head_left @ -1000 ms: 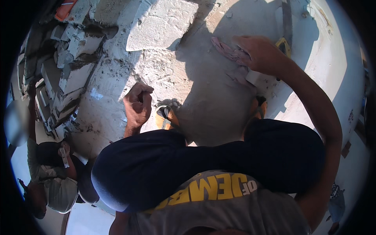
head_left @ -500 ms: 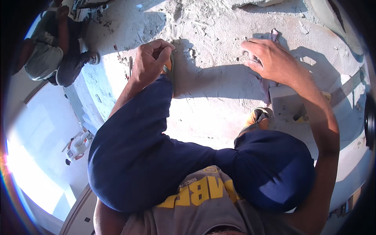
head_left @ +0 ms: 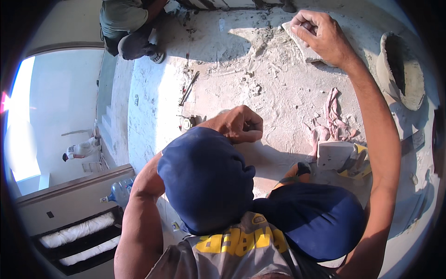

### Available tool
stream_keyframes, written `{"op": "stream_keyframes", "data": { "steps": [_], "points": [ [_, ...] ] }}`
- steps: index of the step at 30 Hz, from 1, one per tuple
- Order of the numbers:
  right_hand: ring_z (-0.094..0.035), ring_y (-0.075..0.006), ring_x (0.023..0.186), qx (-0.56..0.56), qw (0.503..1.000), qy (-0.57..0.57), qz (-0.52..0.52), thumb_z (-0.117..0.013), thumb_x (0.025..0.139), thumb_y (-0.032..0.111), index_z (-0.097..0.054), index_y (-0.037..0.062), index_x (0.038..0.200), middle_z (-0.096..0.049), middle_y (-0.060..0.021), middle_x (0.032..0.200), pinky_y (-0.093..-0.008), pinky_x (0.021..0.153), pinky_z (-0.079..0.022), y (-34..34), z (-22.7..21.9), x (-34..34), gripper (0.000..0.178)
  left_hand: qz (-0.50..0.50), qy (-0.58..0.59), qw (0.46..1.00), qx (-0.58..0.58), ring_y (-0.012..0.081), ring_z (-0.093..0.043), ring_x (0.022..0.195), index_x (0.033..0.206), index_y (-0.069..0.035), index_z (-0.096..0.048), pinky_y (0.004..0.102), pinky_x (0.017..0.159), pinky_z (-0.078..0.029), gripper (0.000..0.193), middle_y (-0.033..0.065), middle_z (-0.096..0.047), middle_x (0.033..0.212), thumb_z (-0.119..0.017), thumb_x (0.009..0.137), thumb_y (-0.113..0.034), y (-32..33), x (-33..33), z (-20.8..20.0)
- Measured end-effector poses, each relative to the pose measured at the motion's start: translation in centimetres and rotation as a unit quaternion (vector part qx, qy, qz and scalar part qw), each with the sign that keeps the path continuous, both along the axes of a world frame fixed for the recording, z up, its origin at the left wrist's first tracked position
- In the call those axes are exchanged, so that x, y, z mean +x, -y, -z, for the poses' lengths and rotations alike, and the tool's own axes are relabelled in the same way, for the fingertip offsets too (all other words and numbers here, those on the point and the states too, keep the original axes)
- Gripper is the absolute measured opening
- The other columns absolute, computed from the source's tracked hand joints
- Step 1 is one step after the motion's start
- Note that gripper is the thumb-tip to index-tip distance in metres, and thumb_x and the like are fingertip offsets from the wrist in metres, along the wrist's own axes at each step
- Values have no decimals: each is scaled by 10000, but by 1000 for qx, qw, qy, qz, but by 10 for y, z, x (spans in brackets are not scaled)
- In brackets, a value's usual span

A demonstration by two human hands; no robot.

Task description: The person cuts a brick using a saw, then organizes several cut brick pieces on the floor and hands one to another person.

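Note:
My right hand (head_left: 321, 36) is stretched far forward, its fingers curled in toward the thumb. It hovers over or touches a flat, pale slab piece (head_left: 299, 44); whether it grips the slab cannot be told. My left hand (head_left: 242, 124) is closed loosely just beyond my left knee, above the dusty floor (head_left: 278, 102). Whatever either set of curled fingers may hold is hidden. A crumpled pinkish cloth (head_left: 332, 116) lies on the floor between the right hand and my right foot. Beside it are a grey block-like piece (head_left: 333, 155) and a yellow-edged tool or container (head_left: 357, 162), partly shaded.
A broken-rimmed, pale bucket-like vessel (head_left: 411, 74) lies at the far right. Rubble (head_left: 253, 86) and a thin dark rod (head_left: 189, 88) are on the floor. One person (head_left: 127, 28) crouches at the upper left; another (head_left: 82, 149) is farther off. A blue water bottle (head_left: 121, 191) is at left.
My right hand has moved forward to the slab. My left hand has come back and right, near my knee. The view has shifted, bringing the cloth, vessel and bottle into fuller sight.

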State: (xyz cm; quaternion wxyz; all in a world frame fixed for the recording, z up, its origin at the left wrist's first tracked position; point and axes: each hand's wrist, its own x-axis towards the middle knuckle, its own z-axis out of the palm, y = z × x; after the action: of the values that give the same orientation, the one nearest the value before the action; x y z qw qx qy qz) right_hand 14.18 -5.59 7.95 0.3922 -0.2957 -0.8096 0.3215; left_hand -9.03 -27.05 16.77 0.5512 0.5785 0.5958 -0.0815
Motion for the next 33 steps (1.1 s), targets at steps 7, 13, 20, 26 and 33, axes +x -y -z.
{"op": "stream_keyframes", "data": {
  "steps": [7, 13, 20, 26, 33],
  "points": [
    [-505, -101, 558, -221, 961, 169, -5, -720, 962, 130, -665, 1, 933, -507, -24, 584, -324, 575, -443, 102, 45, 17, 143, 83, 179, 980, -20, 233, -686, 781, 1071, -20, -768, 399, 735, -539, 290, 123, -726, 836, -674, 980, -279, 66, -23, 181],
    [-628, -278, 550, -244, 936, 243, 72, -739, 939, 175, -680, -1, 939, -613, -141, 601, -414, 611, -492, 151, 38, 59, 186, -75, 199, 975, 72, 191, -688, 794, 1199, 16, -746, 377, 727, -540, 351, 144, -761, 887, -682, 1016, -278, 33, -47, 196],
    [-722, -368, 781, -109, 792, 211, 563, -759, 933, 241, -697, -8, 1014, -722, -204, 863, -470, 731, -537, 169, 49, 176, 269, -192, 181, 954, 143, 116, -639, 745, 1118, 72, -748, 292, 702, -523, 343, 70, -723, 829, -669, 1025, -248, 28, -54, 224],
    [-613, -465, 1265, -61, 535, 320, 779, -734, 938, 436, -634, -35, 1234, -689, -295, 1237, -552, 1053, -503, 245, 130, 291, 565, 7, 154, 977, 147, 142, -665, 708, 1124, 38, -767, 294, 671, -534, 246, 128, -753, 875, -702, 973, -145, 29, -32, 199],
    [-652, -492, 1198, -228, 576, 242, 747, -714, 936, 529, -593, -51, 1318, -674, -316, 1269, -569, 1029, -526, 265, 134, 314, 705, 143, 112, 955, 233, 236, -725, 726, 1061, 6, -757, 346, 652, -574, 153, 171, -763, 964, -729, 915, -31, -17, -78, 164]
  ]
}}
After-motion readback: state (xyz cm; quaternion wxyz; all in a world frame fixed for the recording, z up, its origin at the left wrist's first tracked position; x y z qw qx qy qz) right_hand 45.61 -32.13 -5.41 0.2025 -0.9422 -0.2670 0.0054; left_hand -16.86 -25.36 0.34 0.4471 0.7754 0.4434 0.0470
